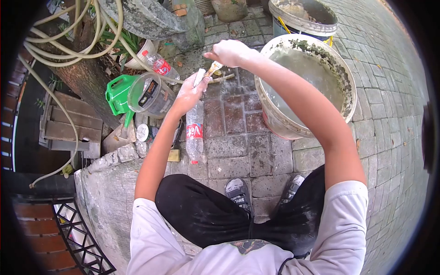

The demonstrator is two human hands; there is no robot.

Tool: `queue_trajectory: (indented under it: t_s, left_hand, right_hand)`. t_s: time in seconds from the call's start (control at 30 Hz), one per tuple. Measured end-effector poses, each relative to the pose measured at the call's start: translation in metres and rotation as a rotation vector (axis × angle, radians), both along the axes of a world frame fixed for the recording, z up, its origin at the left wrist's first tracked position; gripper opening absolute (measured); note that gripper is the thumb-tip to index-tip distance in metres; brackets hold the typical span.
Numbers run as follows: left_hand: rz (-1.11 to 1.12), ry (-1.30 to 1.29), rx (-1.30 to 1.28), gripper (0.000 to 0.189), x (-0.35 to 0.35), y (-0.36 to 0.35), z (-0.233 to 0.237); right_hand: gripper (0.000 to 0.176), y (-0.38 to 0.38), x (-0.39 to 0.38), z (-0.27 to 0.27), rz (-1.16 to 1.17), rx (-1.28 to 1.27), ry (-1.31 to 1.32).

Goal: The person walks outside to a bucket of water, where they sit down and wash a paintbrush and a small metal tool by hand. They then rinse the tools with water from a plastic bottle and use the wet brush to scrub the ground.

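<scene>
My left hand (189, 94), dusted white, is closed around a small white block-like piece (199, 77). My right hand (231, 52), also coated white, is closed on a brush-like tool (213, 68) with a stained end, which points down-left and meets or nearly meets the white piece. Just below my left hand a clear plastic bottle (194, 130) with a red label lies on the paving. To the right of my right hand stands a large bucket (350, 87) of cloudy grey water, its rim crusted with residue.
A second bucket (330, 28) stands behind the large one. At left are a green watering can (120, 94), a clear tub (156, 98), another bottle (160, 66), a coiled hose (68, 56) and a tree trunk (87, 82). A yellowish block (174, 155) lies near my left knee.
</scene>
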State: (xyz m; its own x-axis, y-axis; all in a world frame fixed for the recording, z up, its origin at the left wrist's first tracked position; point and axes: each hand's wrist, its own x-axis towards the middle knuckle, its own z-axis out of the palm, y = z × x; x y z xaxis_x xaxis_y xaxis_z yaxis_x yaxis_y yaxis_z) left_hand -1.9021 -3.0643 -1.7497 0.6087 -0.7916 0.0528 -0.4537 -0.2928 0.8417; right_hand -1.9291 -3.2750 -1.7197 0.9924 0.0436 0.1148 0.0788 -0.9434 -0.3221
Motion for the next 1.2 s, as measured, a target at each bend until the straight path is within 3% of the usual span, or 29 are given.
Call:
queue_trajectory:
  t_s: [0.03, 0.27, 0.47, 0.67, 0.7, 0.8, 1.0, 1.2]
  left_hand:
    - [-0.012, -0.061, -0.009, 0.027, 0.003, 0.0, -0.003]
    - [0.058, 0.244, 0.004, 0.028, 0.0, -0.005, 0.01]
    - [0.025, 0.145, 0.005, 0.028, 0.004, -0.007, 0.004]
    - [0.067, 0.282, 0.041, 0.027, 0.006, 0.004, 0.009]
    - [0.08, 0.28, 0.053, 0.026, 0.005, 0.006, 0.009]
    - [0.094, 0.302, 0.047, 0.026, 0.005, 0.008, 0.01]
    - [0.091, 0.322, 0.063, 0.025, 0.004, 0.007, 0.011]
    - [0.029, 0.073, 0.077, 0.024, 0.015, 0.004, -0.004]
  right_hand:
    - [0.056, 0.001, -0.001, 0.001, -0.015, -0.022, -0.022]
    - [0.059, -0.014, 0.003, 0.007, -0.075, 0.06, -0.115]
    - [0.056, -0.012, 0.001, 0.007, -0.063, -0.003, -0.093]
    - [0.053, -0.023, 0.029, -0.025, 0.009, 0.475, -0.059]
    - [0.053, -0.022, 0.032, -0.026, -0.041, 0.68, 0.085]
    - [0.055, -0.033, 0.032, -0.03, -0.072, 0.831, 0.239]
    - [0.056, -0.033, 0.03, -0.03, -0.181, 0.499, -0.041]
    - [0.054, -0.026, 0.022, -0.02, -0.233, 0.119, -0.106]
